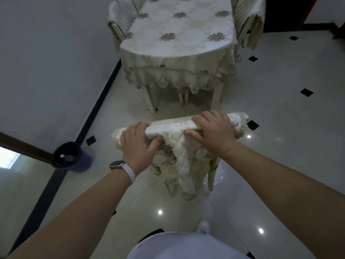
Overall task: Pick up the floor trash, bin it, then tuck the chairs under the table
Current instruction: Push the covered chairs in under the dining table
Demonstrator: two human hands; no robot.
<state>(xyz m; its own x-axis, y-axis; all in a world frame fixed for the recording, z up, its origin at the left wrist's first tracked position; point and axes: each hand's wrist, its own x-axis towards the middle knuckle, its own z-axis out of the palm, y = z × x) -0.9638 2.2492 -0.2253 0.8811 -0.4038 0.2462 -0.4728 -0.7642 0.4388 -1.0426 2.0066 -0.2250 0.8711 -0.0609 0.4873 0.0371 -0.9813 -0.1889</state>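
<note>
A chair (183,157) under a cream quilted cover stands in front of me, a short way back from the near end of the table (177,45). My left hand (139,144) grips the left part of the chair's top rail, fingers curled over it and thumb underneath. My right hand (212,131) grips the right part of the same rail. The table wears a cream floral cloth with a frilled hem. A purple bin (71,157) with a dark liner stands by the left wall, with small bits of trash inside.
Two more covered chairs sit at the table's sides, one on the left (119,21) and one on the right (249,19). The glossy white tiled floor (289,109) has black diamond insets. A dark baseboard (100,101) runs along the left wall.
</note>
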